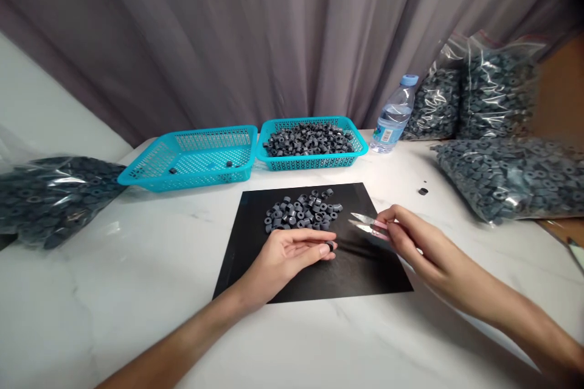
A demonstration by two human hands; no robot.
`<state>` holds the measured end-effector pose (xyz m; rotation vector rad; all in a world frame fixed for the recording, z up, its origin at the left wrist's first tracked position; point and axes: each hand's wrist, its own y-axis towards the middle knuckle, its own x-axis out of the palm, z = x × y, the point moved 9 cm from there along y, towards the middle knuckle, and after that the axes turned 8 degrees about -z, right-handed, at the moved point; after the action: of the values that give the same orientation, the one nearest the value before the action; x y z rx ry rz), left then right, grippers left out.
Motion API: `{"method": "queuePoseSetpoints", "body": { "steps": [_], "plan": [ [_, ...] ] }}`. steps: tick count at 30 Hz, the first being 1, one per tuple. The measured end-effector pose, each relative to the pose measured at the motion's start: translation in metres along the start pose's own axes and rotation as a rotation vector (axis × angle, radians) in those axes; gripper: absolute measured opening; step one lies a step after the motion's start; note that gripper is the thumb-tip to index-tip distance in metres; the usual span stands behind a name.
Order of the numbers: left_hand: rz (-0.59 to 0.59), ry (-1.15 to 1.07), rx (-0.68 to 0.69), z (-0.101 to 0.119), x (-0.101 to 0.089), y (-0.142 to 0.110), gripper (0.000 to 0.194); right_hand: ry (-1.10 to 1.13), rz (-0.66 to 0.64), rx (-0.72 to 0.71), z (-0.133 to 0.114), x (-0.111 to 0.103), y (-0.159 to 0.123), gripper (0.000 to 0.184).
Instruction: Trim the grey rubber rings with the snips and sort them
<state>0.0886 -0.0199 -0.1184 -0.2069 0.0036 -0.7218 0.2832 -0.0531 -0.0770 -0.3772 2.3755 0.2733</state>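
Observation:
Between thumb and fingers, my left hand pinches a small dark ring-shaped piece above the black mat. My right hand is closed around a pair of thread snips with pinkish handles. The two blades stand apart and point left, a short way from the held piece and not touching it. Just beyond my left hand, a loose pile of grey hollow cylindrical pieces lies on the mat.
Behind the mat stand a blue basket full of pieces and a blue basket with a few. A water bottle, a lying bag of pieces and upright bags are at right. Another bag lies left; one loose piece sits right.

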Motion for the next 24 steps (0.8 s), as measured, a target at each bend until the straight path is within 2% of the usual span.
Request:
{"method": "queuePoseSetpoints", "body": {
  "steps": [3,7,13,18,24],
  "plan": [
    [-0.013,-0.016,0.031,0.003,0.002,0.000,0.029,0.045,0.005,-0.011,-0.007,0.010,0.000,0.022],
    [-0.031,-0.051,0.064,0.005,0.004,0.001,0.026,0.022,0.013,-0.159,-0.016,0.018,-0.003,0.018],
    [-0.034,-0.058,0.076,0.004,0.003,0.002,0.022,-0.190,0.075,-0.422,-0.033,0.017,-0.013,0.045],
    [-0.025,-0.041,0.068,0.003,0.001,0.001,0.023,-0.172,0.027,-0.453,-0.036,0.018,-0.012,0.047],
    [-0.040,-0.016,0.054,0.006,0.002,-0.001,0.023,-0.244,0.026,-0.469,-0.035,0.015,-0.009,0.042]
  ]
}}
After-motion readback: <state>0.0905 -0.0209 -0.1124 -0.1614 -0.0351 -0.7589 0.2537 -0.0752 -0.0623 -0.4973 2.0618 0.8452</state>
